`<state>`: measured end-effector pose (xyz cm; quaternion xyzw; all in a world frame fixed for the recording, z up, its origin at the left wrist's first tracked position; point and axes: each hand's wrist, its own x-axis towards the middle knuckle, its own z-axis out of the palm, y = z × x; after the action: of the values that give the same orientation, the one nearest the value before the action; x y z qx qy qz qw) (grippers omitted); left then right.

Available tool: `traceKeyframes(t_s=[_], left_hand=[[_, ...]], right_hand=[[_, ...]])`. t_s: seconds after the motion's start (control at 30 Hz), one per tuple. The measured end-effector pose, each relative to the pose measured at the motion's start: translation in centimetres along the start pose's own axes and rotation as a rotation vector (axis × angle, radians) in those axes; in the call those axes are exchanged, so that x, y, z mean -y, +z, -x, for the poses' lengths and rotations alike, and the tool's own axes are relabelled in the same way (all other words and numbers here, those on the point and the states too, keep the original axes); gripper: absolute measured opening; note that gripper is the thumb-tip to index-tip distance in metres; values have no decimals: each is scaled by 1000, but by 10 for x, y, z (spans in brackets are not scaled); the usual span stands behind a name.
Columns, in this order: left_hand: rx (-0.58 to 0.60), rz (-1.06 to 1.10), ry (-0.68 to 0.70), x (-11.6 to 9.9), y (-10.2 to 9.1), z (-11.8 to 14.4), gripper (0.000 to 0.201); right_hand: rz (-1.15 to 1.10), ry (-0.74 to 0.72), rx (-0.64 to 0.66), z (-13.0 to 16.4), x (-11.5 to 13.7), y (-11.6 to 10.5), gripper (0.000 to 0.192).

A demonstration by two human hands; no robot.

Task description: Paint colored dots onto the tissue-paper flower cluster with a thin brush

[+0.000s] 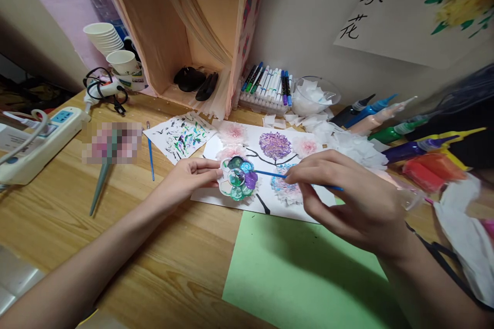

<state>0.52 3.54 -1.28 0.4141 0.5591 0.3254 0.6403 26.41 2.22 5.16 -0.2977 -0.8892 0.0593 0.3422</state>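
Observation:
My left hand (pixel 196 175) pinches the left edge of a small flower-shaped paint palette (pixel 237 193), whose wells hold green, blue, purple and dark paint. Between the fingers of my right hand (pixel 339 190) is a thin blue paintbrush (pixel 270 173), its tip at the blue and purple wells. Under both lies a white sheet (pixel 212 196) with black painted branches and round flowers. One flower is purple (pixel 275 145), others are pink (pixel 307 145). A blue-and-pink flower (pixel 284 193) is partly hidden behind my right hand.
A green sheet (pixel 278 267) lies in front. At left are another blue brush (pixel 151 157), a paint-dabbed paper (pixel 181 136) and a power strip (pixel 50 139). Behind stand markers (pixel 268 82) and an open box (pixel 204 25). Paint bottles (pixel 393 131) and tissue pieces (pixel 351 146) are at right.

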Motion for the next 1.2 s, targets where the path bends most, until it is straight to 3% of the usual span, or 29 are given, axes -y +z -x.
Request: traceKeyframes(t_s=[1.2], left_hand=[[14,12,14,-1,0,1,28]], right_hand=[[9,32,-34,1,0,2,20]])
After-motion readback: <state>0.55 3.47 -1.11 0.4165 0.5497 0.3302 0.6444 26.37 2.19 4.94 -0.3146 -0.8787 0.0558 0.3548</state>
